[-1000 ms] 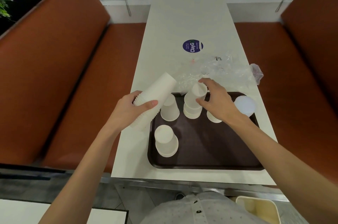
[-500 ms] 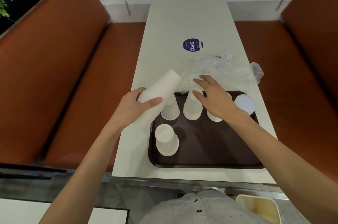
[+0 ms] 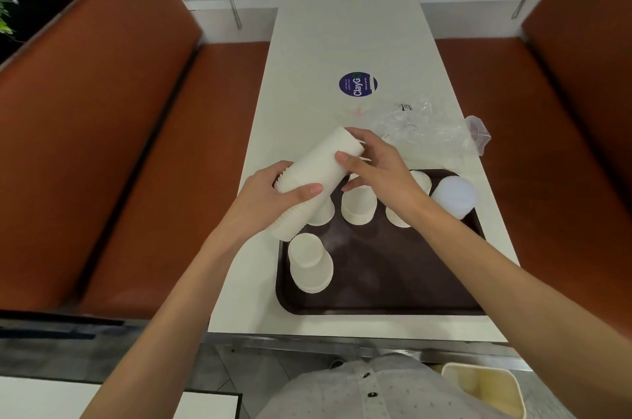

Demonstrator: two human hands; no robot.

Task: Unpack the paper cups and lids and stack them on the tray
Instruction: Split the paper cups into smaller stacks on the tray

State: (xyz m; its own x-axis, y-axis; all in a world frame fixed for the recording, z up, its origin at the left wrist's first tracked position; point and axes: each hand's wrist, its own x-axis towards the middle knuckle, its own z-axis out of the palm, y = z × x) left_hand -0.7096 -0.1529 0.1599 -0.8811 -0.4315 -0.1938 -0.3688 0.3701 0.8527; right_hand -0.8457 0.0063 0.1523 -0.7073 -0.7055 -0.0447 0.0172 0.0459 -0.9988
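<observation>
— Weight?

— Hardly any, I'd guess. My left hand [image 3: 270,201] is wrapped round the rim end of the long nested sleeve of white paper cups [image 3: 316,174], which I hold tilted in the air over the far left corner of the dark brown plastic tray [image 3: 393,285]. My right hand [image 3: 383,172] pinches the closed end, thumb on the wall, fingers round the base.

— Squeeze harder?

— No, thin paper walls likely dent. I'd take the end cup near its stiffer bottom ring and twist, since nested cups tend to cling. Below, short upturned white cup stacks [image 3: 309,264] stand on the tray.
</observation>
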